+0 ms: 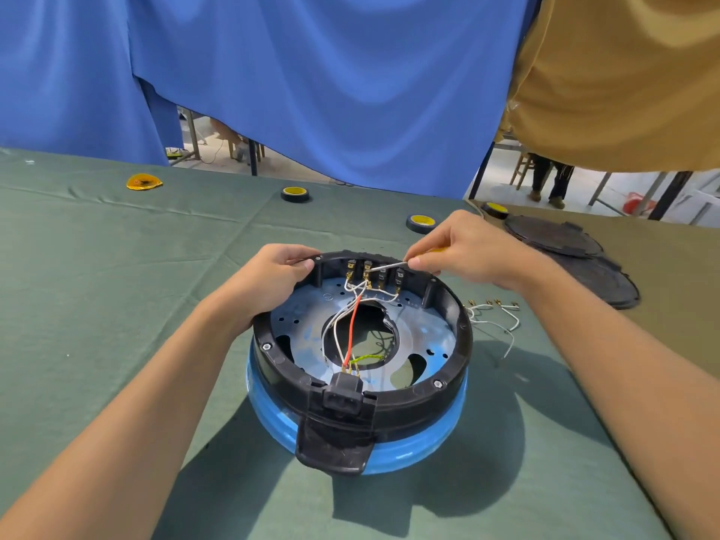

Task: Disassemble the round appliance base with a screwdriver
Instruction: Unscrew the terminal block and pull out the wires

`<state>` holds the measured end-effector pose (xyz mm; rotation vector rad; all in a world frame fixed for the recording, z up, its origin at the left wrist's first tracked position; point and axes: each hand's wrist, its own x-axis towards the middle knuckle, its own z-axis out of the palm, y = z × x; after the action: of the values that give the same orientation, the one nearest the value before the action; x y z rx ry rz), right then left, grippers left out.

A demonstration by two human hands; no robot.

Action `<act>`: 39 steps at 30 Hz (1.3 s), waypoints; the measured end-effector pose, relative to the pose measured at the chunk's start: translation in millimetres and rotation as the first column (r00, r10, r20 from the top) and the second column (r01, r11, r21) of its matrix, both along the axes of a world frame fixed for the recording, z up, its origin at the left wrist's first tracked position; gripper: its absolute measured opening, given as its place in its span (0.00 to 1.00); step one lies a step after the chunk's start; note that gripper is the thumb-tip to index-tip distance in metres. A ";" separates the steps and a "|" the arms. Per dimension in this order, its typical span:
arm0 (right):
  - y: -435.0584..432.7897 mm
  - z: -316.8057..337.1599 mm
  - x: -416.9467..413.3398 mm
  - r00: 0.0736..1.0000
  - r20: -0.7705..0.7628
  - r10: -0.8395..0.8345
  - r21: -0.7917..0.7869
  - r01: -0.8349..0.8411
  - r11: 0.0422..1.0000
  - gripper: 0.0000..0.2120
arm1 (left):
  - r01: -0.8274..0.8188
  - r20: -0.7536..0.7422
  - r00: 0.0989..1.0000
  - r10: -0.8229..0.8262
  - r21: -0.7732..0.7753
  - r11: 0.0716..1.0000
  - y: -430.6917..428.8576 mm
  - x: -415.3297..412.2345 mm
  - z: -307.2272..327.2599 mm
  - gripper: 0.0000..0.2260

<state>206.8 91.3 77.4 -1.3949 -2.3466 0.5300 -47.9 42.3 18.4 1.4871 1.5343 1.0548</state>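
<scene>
The round appliance base (413, 442) lies upside down on the green table, a blue shell with a black ring and a metal plate inside. White and red wires (350, 325) run from a black socket at the near rim to terminals at the far rim. My left hand (272, 282) grips the ring's far left edge. My right hand (467, 247) holds a screwdriver (389, 263) with a yellow handle; its metal tip rests at the far terminals.
Loose white wires with brass connectors (495, 313) lie right of the base. Black round covers (576, 259) are stacked at the right. Three tape rolls (296, 194) and a yellow disc (144, 182) sit farther back. Blue curtain hangs behind the table.
</scene>
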 end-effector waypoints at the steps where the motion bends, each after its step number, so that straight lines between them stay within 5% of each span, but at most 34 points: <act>1: -9.1 -4.1 -0.5 0.999 0.045 0.014 0.117 -0.019 0.993 0.05 | 0.000 0.005 1.000 0.000 0.001 1.000 -0.3 0.1 -0.1 0.12; 6: -36.5 -23.4 -2.0 0.976 0.216 0.040 0.464 -0.138 0.875 0.08 | -0.006 -0.014 1.000 0.006 -0.006 1.000 -0.6 1.0 0.6 0.12; 13: -36.1 -24.2 -6.7 0.966 0.258 0.037 0.467 -0.158 0.870 0.09 | -0.013 -0.040 0.999 0.012 -0.017 1.000 -0.8 1.1 1.5 0.13; 19: -18.8 -8.0 -3.4 1.000 -0.022 0.012 0.066 -0.011 0.998 0.06 | -0.015 -0.038 0.999 0.014 -0.017 1.000 -1.1 0.9 1.9 0.12; 23: -11.0 2.9 -1.1 0.985 -0.170 -0.016 -0.251 -0.028 0.968 0.05 | -0.021 -0.036 0.999 0.021 -0.009 1.000 -1.4 1.2 2.5 0.12; 28: -18.8 -6.3 -5.2 0.999 -0.051 -0.017 -0.013 0.016 1.000 0.04 | -0.015 -0.025 1.000 0.015 -0.016 1.000 -1.2 0.9 1.9 0.12; 39: -41.2 -11.6 -16.6 0.999 0.029 0.030 0.135 -0.034 0.990 0.06 | -0.037 -0.045 0.998 0.036 -0.007 0.999 -2.4 2.6 3.1 0.12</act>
<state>190.3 50.1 65.8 -1.3127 -2.3815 0.3554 -45.2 39.9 21.5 1.4922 1.6007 1.0418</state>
